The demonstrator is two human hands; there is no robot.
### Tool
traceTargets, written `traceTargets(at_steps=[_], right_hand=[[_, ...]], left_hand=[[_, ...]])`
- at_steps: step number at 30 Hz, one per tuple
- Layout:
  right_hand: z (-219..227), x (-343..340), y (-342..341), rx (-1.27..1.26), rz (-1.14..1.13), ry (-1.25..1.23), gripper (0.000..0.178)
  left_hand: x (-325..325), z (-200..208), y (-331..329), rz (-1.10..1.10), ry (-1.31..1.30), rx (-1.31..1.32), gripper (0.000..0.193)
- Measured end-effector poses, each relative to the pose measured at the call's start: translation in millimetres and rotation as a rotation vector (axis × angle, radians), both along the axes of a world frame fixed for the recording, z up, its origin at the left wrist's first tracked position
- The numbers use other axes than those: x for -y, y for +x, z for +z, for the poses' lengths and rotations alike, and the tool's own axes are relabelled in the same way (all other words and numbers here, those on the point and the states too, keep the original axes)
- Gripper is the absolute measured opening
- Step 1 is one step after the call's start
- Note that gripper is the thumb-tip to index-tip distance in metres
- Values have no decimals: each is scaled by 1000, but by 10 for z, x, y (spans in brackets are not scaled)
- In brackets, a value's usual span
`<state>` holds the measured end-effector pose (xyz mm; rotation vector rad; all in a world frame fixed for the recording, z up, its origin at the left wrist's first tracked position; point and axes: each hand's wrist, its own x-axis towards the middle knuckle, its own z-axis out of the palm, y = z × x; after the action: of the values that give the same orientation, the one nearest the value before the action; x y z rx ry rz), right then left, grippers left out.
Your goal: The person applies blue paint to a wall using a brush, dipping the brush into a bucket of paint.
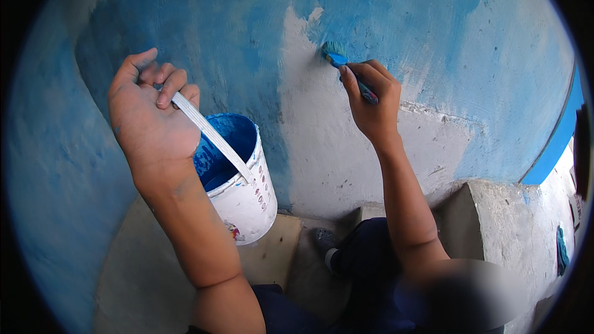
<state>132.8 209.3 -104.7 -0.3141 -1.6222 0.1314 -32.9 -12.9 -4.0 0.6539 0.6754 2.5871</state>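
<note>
My left hand [154, 111] has its fingers curled round the white handle of a paint bucket [250, 210], which hangs below and to the right of the wrist. The bucket is white outside, and its inner wall is coated in blue paint; how much paint lies in it I cannot tell. My right hand [375, 96] grips a paintbrush [337, 59] by its paint-smeared handle. The brush's bristles touch or nearly touch the wall [315, 124], close to the border between blue paint and a bare whitish patch.
A rough concrete block [513, 222] stands at the right, with a bright blue strip [550, 154] above it. Below the bucket lies a pale board [278, 250]. A dark shoe [323, 239] shows between my forearms. A dark teal thing [562, 250] hangs at the far right.
</note>
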Motion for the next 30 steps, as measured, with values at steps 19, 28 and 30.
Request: traceTargets(at_steps=[19,28,30], right_hand=[[167,140,-344,-297,53,82,13],[-157,238,-373,-61,212,-233,14],[-107,198,-341,-189,214,-108,15]], left_hand=[[110,112,160,-113,71,-27,28],[197,112,103,-177,102,-21,29],[201,111,144,-170,121,-4,29]])
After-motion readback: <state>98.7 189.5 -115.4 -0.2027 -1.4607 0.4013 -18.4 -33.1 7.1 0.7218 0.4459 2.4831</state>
